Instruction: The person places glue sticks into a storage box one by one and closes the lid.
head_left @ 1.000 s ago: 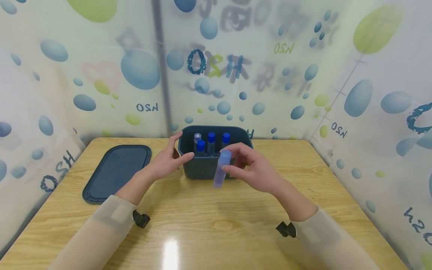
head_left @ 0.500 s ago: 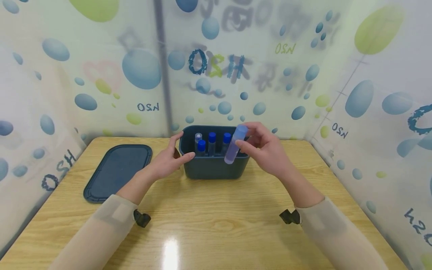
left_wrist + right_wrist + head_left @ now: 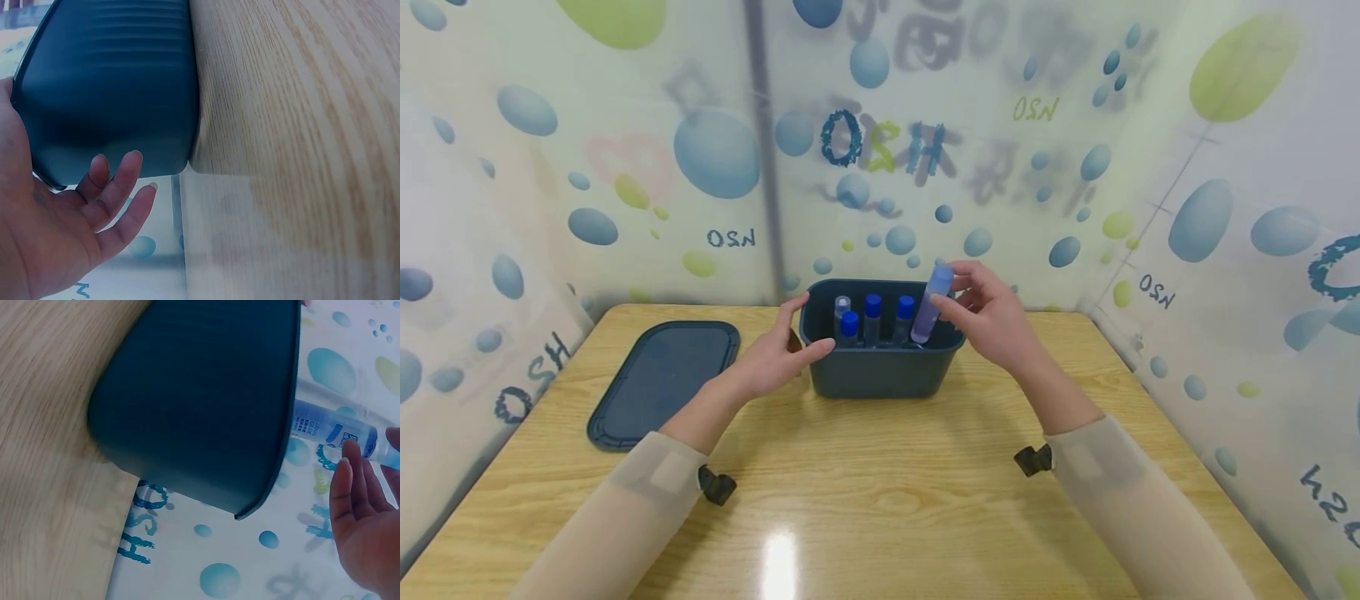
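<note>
A translucent liquid glue bottle [image 3: 929, 310] with a light blue cap is pinched near its top by my right hand [image 3: 996, 317]. It tilts over the right part of the dark blue bin [image 3: 880, 372], its lower end inside the opening. In the right wrist view the printed label of the glue bottle [image 3: 322, 425] shows above the rim. My left hand [image 3: 771, 358] rests at the bin's left end, thumb on the front rim and index finger at the left rim. In the left wrist view, the other fingers [image 3: 125, 175] hang loosely bent.
Several slim tubes, most with blue caps [image 3: 873, 305], stand inside the bin, one with a clear cap [image 3: 842, 303]. A dark blue lid [image 3: 666, 379] lies on the wooden table [image 3: 880, 500], left of the bin. A patterned curtain [image 3: 715, 150] hangs close behind.
My right hand has carried the glue bottle from in front of the bin, up and to the right, and over into its opening. The left hand has stayed at the rim.
</note>
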A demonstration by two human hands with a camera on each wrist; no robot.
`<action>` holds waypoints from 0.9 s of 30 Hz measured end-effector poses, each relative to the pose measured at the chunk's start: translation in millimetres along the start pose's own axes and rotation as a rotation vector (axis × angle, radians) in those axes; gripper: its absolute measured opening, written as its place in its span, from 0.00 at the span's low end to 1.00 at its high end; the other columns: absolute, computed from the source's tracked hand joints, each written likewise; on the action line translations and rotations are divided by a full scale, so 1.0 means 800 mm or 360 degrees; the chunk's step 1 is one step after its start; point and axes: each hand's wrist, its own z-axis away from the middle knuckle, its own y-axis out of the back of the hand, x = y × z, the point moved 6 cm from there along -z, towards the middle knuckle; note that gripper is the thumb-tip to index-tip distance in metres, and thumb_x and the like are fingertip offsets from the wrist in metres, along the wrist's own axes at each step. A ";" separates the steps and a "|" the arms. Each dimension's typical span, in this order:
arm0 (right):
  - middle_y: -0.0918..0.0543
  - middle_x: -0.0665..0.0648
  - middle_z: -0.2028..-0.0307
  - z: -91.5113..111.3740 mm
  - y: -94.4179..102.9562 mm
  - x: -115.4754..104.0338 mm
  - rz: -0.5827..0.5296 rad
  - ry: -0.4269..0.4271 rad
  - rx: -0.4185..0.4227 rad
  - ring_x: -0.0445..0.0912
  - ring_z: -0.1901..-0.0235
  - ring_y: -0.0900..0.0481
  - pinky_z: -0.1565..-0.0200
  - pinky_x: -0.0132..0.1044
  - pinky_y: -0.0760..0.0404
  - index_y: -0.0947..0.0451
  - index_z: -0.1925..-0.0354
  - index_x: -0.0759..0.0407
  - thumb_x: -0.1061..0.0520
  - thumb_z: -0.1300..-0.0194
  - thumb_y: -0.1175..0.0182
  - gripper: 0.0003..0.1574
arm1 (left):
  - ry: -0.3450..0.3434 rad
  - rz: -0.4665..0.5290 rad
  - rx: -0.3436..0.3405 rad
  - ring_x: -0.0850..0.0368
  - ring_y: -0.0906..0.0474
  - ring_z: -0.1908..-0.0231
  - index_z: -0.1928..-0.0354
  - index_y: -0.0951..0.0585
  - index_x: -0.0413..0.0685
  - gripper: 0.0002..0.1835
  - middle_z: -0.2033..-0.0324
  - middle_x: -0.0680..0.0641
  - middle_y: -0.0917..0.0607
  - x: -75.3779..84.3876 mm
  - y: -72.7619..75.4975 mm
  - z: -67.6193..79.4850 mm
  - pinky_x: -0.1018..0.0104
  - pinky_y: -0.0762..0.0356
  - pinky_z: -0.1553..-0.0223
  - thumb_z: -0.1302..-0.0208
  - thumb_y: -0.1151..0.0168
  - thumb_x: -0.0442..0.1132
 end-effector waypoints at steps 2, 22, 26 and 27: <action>0.13 0.61 0.44 -0.004 -0.005 0.008 0.0062 -0.0044 -0.0031 0.57 0.57 0.13 0.55 0.38 0.16 0.24 0.28 0.52 0.50 0.21 0.31 0.29 | -0.0001 0.0003 0.0002 0.48 0.19 0.66 0.10 0.65 0.71 0.59 0.60 0.43 0.16 0.000 0.000 0.000 0.55 0.21 0.61 0.27 0.42 0.78; 0.13 0.61 0.41 -0.033 -0.058 0.034 0.0103 -0.0185 -0.0295 0.56 0.55 0.13 0.52 0.48 0.15 0.23 0.30 0.50 0.47 0.21 0.32 0.27 | -0.0010 0.0012 0.0006 0.49 0.20 0.67 0.10 0.64 0.71 0.58 0.61 0.43 0.16 0.000 0.000 0.001 0.55 0.21 0.61 0.26 0.42 0.77; 0.13 0.60 0.43 -0.037 -0.069 0.032 0.0121 -0.0155 -0.0344 0.57 0.55 0.12 0.54 0.45 0.14 0.23 0.32 0.50 0.48 0.21 0.32 0.25 | -0.0012 0.0014 0.0007 0.49 0.19 0.67 0.10 0.64 0.71 0.58 0.60 0.42 0.16 0.000 0.000 0.001 0.55 0.21 0.61 0.26 0.42 0.77; 0.13 0.60 0.43 -0.039 -0.072 0.031 0.0110 -0.0149 -0.0353 0.58 0.55 0.12 0.54 0.45 0.14 0.23 0.33 0.51 0.48 0.21 0.32 0.24 | -0.0012 0.0010 0.0010 0.49 0.19 0.67 0.10 0.64 0.71 0.58 0.60 0.42 0.16 0.000 0.000 0.001 0.55 0.21 0.61 0.26 0.43 0.77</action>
